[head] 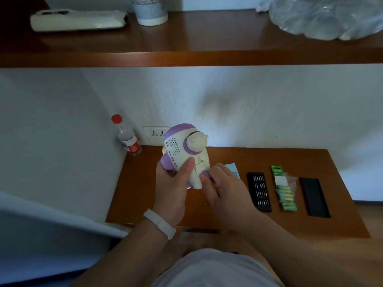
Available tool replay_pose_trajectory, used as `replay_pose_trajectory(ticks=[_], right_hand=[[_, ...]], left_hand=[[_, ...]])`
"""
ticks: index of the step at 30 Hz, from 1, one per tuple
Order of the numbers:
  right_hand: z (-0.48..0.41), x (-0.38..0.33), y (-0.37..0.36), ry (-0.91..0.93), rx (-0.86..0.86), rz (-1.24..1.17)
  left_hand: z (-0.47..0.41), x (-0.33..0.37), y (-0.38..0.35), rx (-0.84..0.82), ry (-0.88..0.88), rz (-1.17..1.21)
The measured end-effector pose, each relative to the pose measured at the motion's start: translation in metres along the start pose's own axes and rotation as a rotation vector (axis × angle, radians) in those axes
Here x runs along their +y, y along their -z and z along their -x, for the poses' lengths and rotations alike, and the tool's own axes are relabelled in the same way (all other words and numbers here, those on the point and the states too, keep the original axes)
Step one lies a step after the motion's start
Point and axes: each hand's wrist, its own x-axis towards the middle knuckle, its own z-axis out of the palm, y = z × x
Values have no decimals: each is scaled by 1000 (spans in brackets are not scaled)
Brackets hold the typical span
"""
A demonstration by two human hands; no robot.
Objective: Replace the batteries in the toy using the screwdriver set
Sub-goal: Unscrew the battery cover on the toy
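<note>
Left hand [174, 183] grips the toy [184, 154]; right hand [226, 189] pinches its base, fingertips hidden.

We have a single wide view from the head, looking forward and down over the forearms toward a wall. The low wooden table [259, 162] sits mid-frame, near enough that both hands reach it. A shelf [186, 54] crosses the top, bowed by the wide lens. No second view overlaps it.
</note>
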Motion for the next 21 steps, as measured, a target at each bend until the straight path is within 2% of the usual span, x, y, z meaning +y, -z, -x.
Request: replay_pose_trajectory(ticks=[4,14,18,21], right_hand=[[0,9,8,-39,-27,-37],[-8,26,25,51,-104,-39],[-9,29,29,-17,-133,-141],[-11,27,30,-89,-92,-218]], left_hand=[[4,0,-16,65,7,11],[8,-2,-31,145,55,36],[10,-2,-33,150,29,20],[12,1,-34,150,-10,-21]])
